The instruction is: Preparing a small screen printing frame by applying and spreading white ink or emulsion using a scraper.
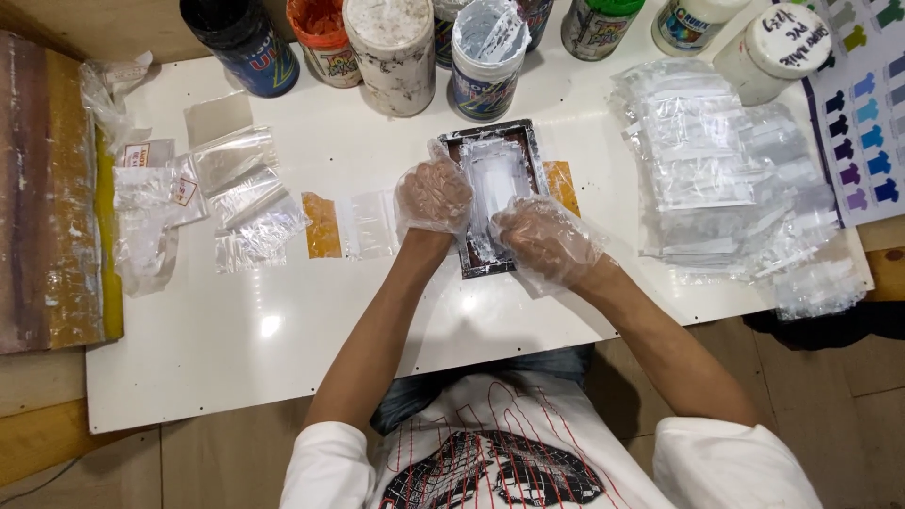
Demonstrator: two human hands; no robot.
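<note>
Head view: gloved left hand (433, 196) and right hand (544, 240) hide the dark frame's (497, 138) edges, fingers' grip unclear.

Paint jars (396, 52) line the white table's (236, 349) far edge, clear bags (716, 179) heaped right, colour chart (867, 123) beyond.

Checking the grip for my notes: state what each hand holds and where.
Left hand presses the left edge of the small printing frame; right hand rests on its lower right corner. Whether the fingers grip anything cannot be told.

White table (236, 330), dark-framed screen (528, 141) smeared white, orange tape strip (321, 226)
</note>
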